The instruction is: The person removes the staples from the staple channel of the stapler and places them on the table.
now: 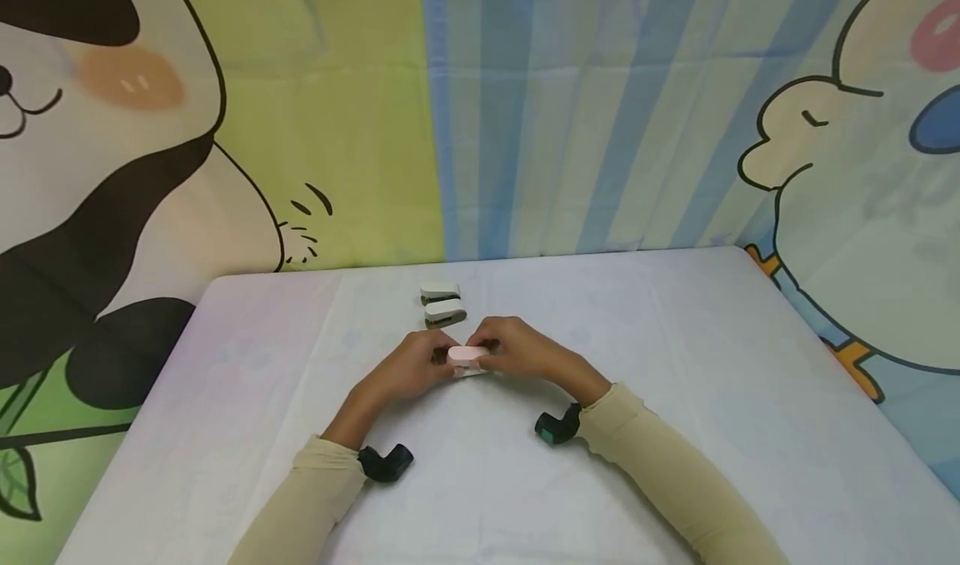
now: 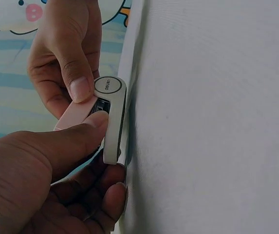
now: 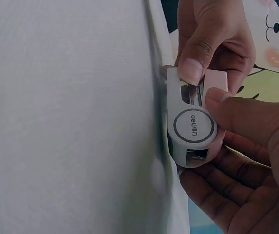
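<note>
Pictured near the far edge of a white-covered table (image 1: 225,432): a white-topped rear stapler (image 1: 441,290), just behind a similar front stapler (image 1: 446,310). Hung beyond, a printed backdrop (image 1: 585,132), yellow-green left of centre and blue-striped to the right. Also in frame, at far left, a black-and-white cartoon panda (image 1: 127,202) with an orange cheek; at far right, a pale, rounded cartoon figure (image 1: 885,240) with orange feet.

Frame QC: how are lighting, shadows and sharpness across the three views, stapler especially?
Head: bright, fairly even light, soft shadows beside the sleeves on the table, held stapler too small for fine detail; left wrist: dimmer, logo sharp enough to make out, though sideways; right wrist: also dim, logo larger and clear, table shaded darker near the stapler.
</note>
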The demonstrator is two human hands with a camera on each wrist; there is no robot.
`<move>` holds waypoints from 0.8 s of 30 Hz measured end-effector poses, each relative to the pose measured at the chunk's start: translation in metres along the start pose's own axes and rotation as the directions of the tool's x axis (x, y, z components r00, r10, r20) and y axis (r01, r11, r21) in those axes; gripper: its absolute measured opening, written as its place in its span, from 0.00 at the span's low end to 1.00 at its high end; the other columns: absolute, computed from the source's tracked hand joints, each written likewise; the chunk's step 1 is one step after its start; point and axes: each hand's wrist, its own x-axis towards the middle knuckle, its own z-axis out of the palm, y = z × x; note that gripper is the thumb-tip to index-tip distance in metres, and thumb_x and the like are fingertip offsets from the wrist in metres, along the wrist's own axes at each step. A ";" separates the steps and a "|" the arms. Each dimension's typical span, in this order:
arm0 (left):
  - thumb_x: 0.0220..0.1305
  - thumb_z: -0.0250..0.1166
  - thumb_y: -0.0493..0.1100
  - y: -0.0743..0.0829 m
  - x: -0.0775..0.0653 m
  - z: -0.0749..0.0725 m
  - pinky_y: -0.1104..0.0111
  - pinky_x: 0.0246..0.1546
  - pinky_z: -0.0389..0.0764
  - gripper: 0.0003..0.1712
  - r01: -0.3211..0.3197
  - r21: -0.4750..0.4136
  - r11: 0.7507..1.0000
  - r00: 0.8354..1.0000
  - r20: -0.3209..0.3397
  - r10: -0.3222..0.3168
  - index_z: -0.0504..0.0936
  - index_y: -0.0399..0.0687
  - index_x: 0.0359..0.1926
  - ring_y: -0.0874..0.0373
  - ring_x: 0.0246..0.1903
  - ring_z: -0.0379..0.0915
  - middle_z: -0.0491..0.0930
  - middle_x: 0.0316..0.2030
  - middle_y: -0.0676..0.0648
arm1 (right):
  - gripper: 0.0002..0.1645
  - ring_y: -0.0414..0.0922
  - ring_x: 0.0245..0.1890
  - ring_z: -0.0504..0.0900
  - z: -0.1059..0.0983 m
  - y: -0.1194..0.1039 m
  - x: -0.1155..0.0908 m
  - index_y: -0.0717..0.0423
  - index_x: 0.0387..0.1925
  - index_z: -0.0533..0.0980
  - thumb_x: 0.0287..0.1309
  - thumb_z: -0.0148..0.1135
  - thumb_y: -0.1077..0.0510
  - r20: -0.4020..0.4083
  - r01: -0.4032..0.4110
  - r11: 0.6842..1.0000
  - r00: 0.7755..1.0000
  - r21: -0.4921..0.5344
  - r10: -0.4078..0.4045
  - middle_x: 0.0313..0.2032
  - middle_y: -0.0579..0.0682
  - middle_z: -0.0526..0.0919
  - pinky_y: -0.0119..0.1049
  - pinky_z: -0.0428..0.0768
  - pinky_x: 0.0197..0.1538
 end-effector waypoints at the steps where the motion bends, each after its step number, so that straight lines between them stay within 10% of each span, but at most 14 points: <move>1: 0.56 0.71 0.34 0.001 0.000 0.000 0.65 0.36 0.75 0.12 -0.005 -0.003 1.000 1.000 0.002 0.005 0.84 0.41 0.43 0.61 0.34 0.72 0.79 0.34 0.52 | 0.11 0.42 0.42 0.79 -0.001 -0.001 -0.001 0.60 0.45 0.82 0.59 0.67 0.64 -0.002 0.003 1.000 1.000 0.001 -0.003 0.41 0.48 0.81 0.35 0.77 0.47; 11: 0.60 0.69 0.35 0.014 -0.002 -0.004 0.67 0.35 0.78 0.13 0.054 -0.073 0.996 0.998 0.025 -0.052 0.84 0.39 0.47 0.62 0.34 0.78 0.83 0.38 0.49 | 0.11 0.39 0.41 0.79 -0.009 -0.009 -0.007 0.56 0.45 0.82 0.60 0.67 0.61 -0.025 0.017 1.000 1.000 -0.001 -0.017 0.41 0.45 0.80 0.40 0.79 0.45; 24: 0.59 0.69 0.34 0.028 -0.006 -0.003 0.66 0.35 0.77 0.09 -0.019 -0.164 0.986 0.999 -0.049 0.012 0.85 0.41 0.42 0.59 0.34 0.75 0.82 0.36 0.50 | 0.12 0.39 0.39 0.76 -0.017 -0.024 -0.020 0.55 0.45 0.82 0.59 0.68 0.61 -0.066 0.025 0.999 0.997 -0.031 -0.027 0.41 0.44 0.80 0.46 0.79 0.42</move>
